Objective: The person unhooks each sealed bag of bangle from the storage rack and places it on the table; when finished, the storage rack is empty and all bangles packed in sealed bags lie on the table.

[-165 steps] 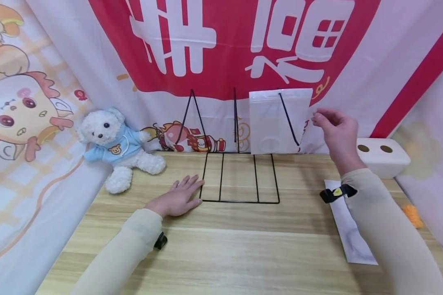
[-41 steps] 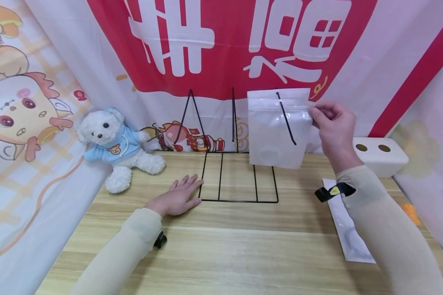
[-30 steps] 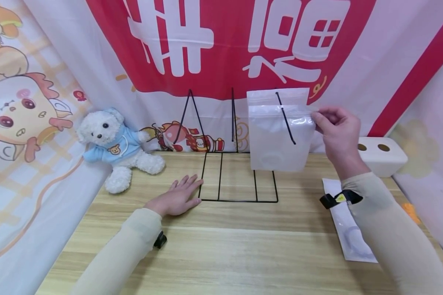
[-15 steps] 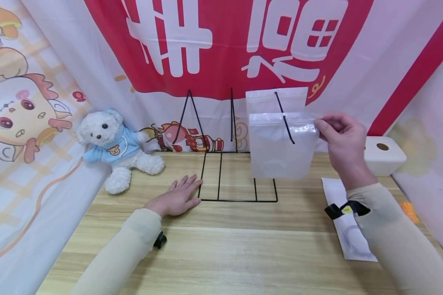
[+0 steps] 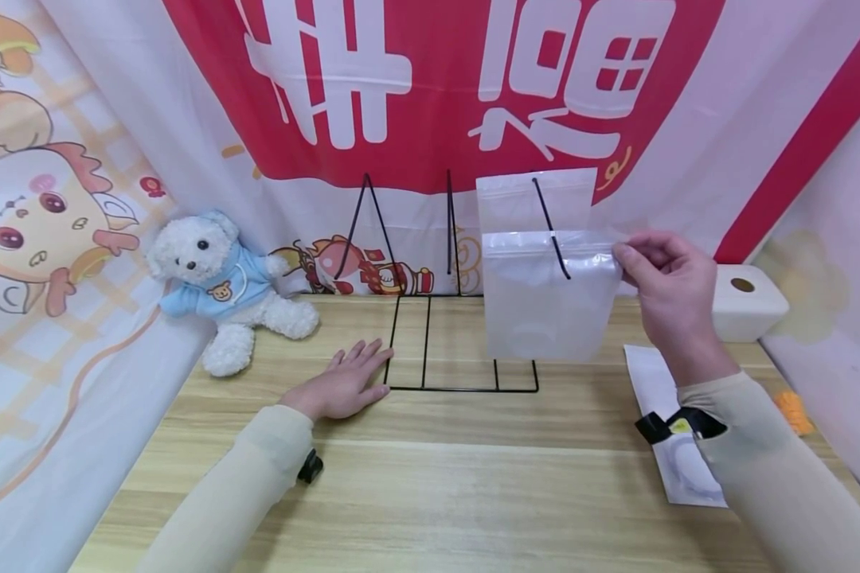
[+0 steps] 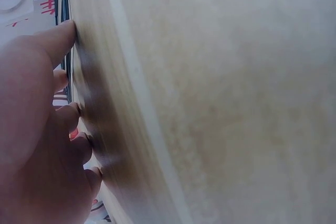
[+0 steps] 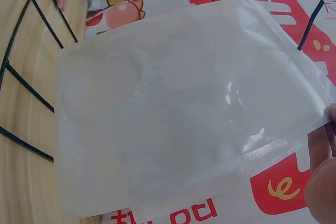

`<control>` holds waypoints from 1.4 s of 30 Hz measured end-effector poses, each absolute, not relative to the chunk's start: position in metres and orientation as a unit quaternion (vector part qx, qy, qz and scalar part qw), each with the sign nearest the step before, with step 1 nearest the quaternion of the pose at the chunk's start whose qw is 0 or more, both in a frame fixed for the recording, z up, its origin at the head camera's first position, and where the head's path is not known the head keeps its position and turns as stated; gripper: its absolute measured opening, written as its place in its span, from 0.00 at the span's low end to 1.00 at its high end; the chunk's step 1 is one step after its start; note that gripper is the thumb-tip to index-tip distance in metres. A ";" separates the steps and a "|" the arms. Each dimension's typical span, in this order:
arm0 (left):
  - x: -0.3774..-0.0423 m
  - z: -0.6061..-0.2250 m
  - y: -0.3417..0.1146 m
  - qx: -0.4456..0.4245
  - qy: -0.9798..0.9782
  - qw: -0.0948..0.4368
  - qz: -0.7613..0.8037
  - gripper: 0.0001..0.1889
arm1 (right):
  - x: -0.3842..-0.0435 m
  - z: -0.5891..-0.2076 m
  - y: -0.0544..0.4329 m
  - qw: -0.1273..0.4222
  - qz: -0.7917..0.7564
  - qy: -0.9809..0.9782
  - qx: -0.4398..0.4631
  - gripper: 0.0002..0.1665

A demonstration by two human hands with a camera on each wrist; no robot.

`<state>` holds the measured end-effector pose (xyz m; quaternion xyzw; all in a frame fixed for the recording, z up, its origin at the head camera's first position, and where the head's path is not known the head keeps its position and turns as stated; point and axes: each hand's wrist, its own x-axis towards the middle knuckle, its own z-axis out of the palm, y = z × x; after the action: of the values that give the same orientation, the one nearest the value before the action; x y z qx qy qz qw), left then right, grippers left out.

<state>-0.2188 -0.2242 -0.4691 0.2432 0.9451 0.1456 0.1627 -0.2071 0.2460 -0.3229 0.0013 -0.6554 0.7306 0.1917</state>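
Observation:
A black wire display rack [image 5: 427, 342] stands against the cloth backdrop. On its right-hand hook [image 5: 561, 260] hangs a translucent zip bag [image 5: 545, 310], a round shape showing faintly in its lower part. My right hand [image 5: 670, 298] pinches the bag's upper right corner between thumb and fingers. Behind it, higher and further back on the same hook, is a second zip bag [image 5: 505, 207]. In the right wrist view the hook tip [image 7: 313, 22] juts out past the front bag's top edge. My left hand [image 5: 344, 382] rests on the table with fingers spread, fingertips at the left side of the rack's base.
Another flat white bag [image 5: 691, 469] lies on the wooden table [image 5: 459, 493], partly under my right forearm. A white box [image 5: 752, 306] with round holes is at the back right, near an orange object [image 5: 793, 412]. A plush bear [image 5: 218, 270] sits at the left.
My right hand, empty beside the hanging bags at first, has pinched the front one and drawn it forward and down along the hook, uncovering the bag behind. My left hand has stayed put.

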 end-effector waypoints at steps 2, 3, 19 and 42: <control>-0.218 -0.468 -0.224 0.243 0.945 0.162 0.147 0.38 | -0.205 -0.324 0.246 0.196 0.731 -0.653 0.002 0.24; -0.218 -0.468 -0.224 0.243 0.945 0.163 0.147 0.38 | -0.204 -0.325 0.246 0.199 0.730 -0.653 0.002 0.23; -0.219 -0.469 -0.225 0.244 0.946 0.163 0.138 0.38 | -0.189 -0.327 0.245 0.214 0.734 -0.644 0.008 0.18; -0.221 -0.470 -0.225 0.242 0.945 0.168 0.141 0.38 | -0.160 -0.331 0.243 0.228 0.777 -0.585 0.049 0.17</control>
<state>-0.2206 -0.2246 -0.4697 0.2423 0.9451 0.1406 0.1685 -0.1605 0.2426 -0.3305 0.0486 -0.5846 0.7770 0.2284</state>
